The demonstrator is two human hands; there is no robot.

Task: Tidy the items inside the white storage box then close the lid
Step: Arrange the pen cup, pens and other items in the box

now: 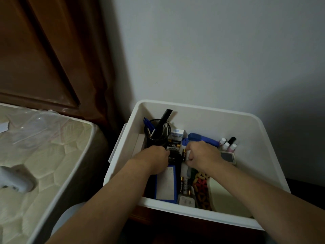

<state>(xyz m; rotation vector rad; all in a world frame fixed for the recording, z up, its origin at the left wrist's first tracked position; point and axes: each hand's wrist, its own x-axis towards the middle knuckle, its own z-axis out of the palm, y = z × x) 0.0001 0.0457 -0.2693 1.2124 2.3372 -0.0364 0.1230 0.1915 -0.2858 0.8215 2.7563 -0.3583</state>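
White storage box (pixel 228 120), lid off; batteries (pixel 174 146) lie crosswise between 2 hands; left hand (pixel 154 156) curled, contents unclear; right hand (pixel 202 154) pinches 1 small item.

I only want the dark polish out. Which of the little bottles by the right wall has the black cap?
The rear right bottle in the bottle cluster: its cap is black and taller, while the other three caps are white.
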